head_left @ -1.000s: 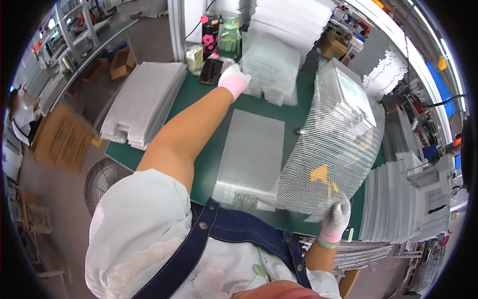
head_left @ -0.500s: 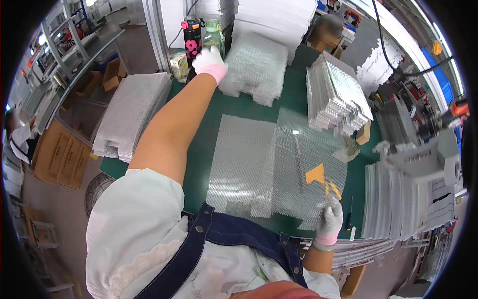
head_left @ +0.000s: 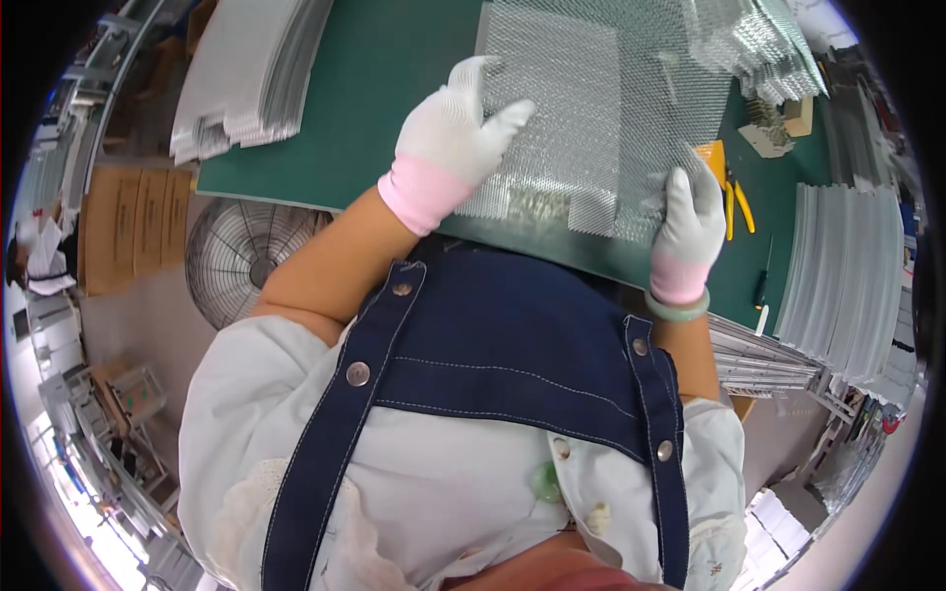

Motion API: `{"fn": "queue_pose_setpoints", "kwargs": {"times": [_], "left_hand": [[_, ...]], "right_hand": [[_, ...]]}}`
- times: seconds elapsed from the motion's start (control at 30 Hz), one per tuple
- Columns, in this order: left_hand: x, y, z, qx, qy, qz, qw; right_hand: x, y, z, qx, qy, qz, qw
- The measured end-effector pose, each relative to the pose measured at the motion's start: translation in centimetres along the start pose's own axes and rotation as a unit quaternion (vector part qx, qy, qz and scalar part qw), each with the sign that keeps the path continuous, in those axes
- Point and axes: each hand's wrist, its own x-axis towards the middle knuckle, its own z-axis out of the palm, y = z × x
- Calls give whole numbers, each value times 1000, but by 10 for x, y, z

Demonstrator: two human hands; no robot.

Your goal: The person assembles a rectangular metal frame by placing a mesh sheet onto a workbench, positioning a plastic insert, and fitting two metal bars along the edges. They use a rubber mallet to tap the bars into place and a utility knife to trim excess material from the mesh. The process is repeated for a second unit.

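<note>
Two silvery metal mesh sheets lie overlapped on the green mat in front of me. My left hand, in a white glove with a pink cuff, rests flat on the left sheet's near corner, fingers spread. My right hand, gloved the same way, grips the near right corner of the mesh. A green bangle sits on my right wrist.
A stack of white ribbed panels lies at the mat's left. More mesh sheets pile at the far right, with yellow-handled pliers and a screwdriver beside them. A floor fan stands below the table's left edge. White panels lean on the right.
My left hand has come back from the far end of the table onto the mesh. The sheet held by my right hand now lies flat. The view has tilted down toward me.
</note>
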Motion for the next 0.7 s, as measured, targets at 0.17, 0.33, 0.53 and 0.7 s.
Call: {"fn": "queue_pose_setpoints", "kwargs": {"times": [0.17,0.33,0.53,0.7], "left_hand": [[-16,8,-26,-363,-172,-273,874],[-21,8,-25,-310,-211,-274,886],[-23,-9,-31,-482,-200,-240,819],[-20,7,-17,-250,-78,-224,939]], "right_hand": [[0,16,15,56,47,-37,997],[-2,16,10,-5,28,-89,996],[-4,11,1,18,24,-191,981],[-5,23,8,-67,13,-72,995]]}}
